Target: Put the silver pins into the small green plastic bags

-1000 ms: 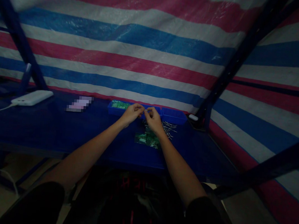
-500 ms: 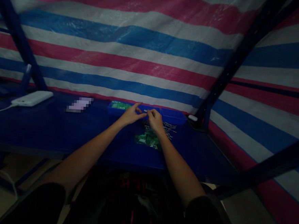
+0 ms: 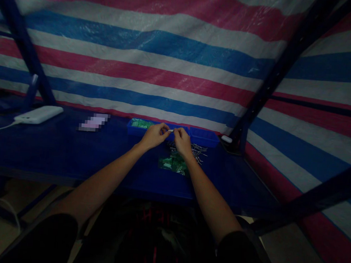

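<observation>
Between my two hands is a small, thin whitish piece (image 3: 171, 130), too small to name. My left hand (image 3: 155, 135) pinches its left end with thumb and fingers. From the other side, my right hand (image 3: 181, 140) grips the right end, fingers closed. Below my right hand lies a pile of thin metal pins or rods (image 3: 198, 150), partly hidden by that hand. Nearer to me, partly under my right wrist, are green and clear plastic packets (image 3: 172, 163) with small pieces in them.
Behind my hands, blue trays (image 3: 204, 137) stand in a row; the left one holds green packets (image 3: 141, 123). On the blue table (image 3: 101, 158) lie a white power bank (image 3: 39, 114) with a cable, a blurred-out item (image 3: 93, 122) and a small white case (image 3: 226, 139). Blue posts rise at both sides.
My left hand's spread fingers have closed onto the left end of the small whitish piece. My right hand stays nearly in place, still holding it.
</observation>
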The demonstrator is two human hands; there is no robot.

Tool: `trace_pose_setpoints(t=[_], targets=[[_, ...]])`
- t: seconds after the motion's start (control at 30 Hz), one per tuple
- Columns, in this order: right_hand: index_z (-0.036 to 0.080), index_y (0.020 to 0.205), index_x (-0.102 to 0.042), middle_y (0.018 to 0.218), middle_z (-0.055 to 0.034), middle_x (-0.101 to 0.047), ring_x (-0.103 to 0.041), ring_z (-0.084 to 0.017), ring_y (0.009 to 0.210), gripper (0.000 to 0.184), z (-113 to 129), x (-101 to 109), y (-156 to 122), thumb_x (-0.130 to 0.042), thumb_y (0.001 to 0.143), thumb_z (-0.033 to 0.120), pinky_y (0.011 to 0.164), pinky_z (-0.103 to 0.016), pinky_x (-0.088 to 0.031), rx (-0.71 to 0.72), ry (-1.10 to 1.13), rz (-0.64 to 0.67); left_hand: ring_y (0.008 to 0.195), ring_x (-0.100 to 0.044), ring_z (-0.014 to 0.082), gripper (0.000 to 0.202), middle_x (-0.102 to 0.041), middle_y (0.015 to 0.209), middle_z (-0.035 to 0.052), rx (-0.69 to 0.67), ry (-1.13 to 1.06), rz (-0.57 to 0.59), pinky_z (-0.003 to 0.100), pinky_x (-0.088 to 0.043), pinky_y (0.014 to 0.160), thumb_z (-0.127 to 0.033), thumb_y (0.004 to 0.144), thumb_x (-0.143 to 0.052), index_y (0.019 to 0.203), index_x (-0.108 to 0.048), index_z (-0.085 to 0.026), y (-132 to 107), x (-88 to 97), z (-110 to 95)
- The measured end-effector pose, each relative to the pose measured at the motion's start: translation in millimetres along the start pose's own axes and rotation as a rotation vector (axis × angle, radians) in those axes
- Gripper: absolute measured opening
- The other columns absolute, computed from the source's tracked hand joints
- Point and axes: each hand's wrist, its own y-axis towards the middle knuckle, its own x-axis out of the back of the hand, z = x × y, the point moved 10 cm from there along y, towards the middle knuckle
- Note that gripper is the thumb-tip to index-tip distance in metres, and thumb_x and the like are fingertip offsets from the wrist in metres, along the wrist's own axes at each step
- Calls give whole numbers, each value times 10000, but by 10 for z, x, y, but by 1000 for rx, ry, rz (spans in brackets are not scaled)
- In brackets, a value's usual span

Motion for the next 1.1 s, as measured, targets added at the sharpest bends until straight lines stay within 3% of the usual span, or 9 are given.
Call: trace_pose_setpoints(t=[0.1,0.2,0.57,0.9,1.1], targets=[[203,884,-515,548,61,-432,-432,-121,515,205,53,-3,-24,-457,775,367,513,-234,-291,35,-12,2,597,-544,130,229,-628,687,35,71,-31,-28,237,-396,571,-339,760,-520,807,-620,-138,5,23,90],[205,927,-512,528,69,-415,-415,-120,488,206,111,-50,-37,-483,748,303,496,-234,-289,84,-7,51,594,-541,130,214,-625,670,30,113,-65,-22,232,-383,559,-322,746,-531,792,-626,-136,6,10,129],[203,666,-449,524,69,-390,-359,-94,480,186,162,1,-32,-472,763,360,491,-224,-258,103,1,28,535,-460,111,286,-538,561,-7,95,-74,7,229,-314,527,-335,804,-447,689,-612,-132,5,7,14],[205,596,-400,535,57,-373,-369,-108,531,236,184,101,-34,-434,776,355,533,-232,-277,79,62,-60,660,-544,126,265,-631,785,41,48,-199,-19,240,-413,628,-349,760,-537,899,-599,-133,1,-17,11],[209,609,-399,534,55,-379,-378,-113,534,235,168,82,-31,-415,787,362,535,-232,-284,83,50,-50,650,-543,133,266,-639,708,20,37,-183,104,241,-396,627,-342,805,-454,772,-634,-149,17,-139,1]])
